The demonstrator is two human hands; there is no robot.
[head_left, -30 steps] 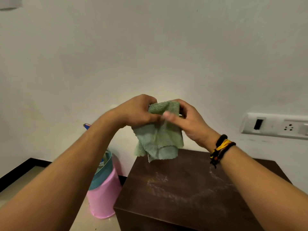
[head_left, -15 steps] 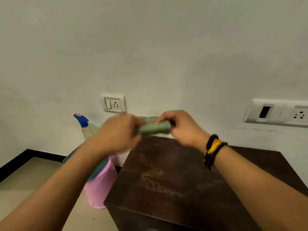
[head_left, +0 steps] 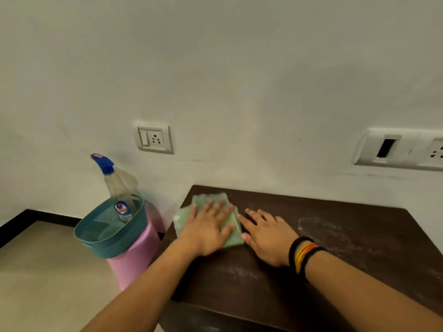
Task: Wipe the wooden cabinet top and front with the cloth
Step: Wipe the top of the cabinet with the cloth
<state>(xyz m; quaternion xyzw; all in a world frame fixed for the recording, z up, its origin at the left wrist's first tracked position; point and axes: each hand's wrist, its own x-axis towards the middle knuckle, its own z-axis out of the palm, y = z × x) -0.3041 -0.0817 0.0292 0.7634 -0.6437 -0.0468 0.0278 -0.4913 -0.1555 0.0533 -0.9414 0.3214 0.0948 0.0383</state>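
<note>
Head cam: left hand (head_left: 206, 230) flat on the cloth (head_left: 231, 238) at the cabinet (head_left: 311, 267) top's left corner, right hand (head_left: 266, 238) open and empty beside it, so I'd sweep firmly across that dust.

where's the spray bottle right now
In the head view, the spray bottle stands left of the cabinet, inside the teal basket on the pink bin.

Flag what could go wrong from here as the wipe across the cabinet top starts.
The cloth sits at the cabinet top's far-left corner under the flat left hand; a leftward stroke could push the pale dust off onto the floor or into the blue basket. The right hand rests bare on the dusty top and may smear it.
</note>
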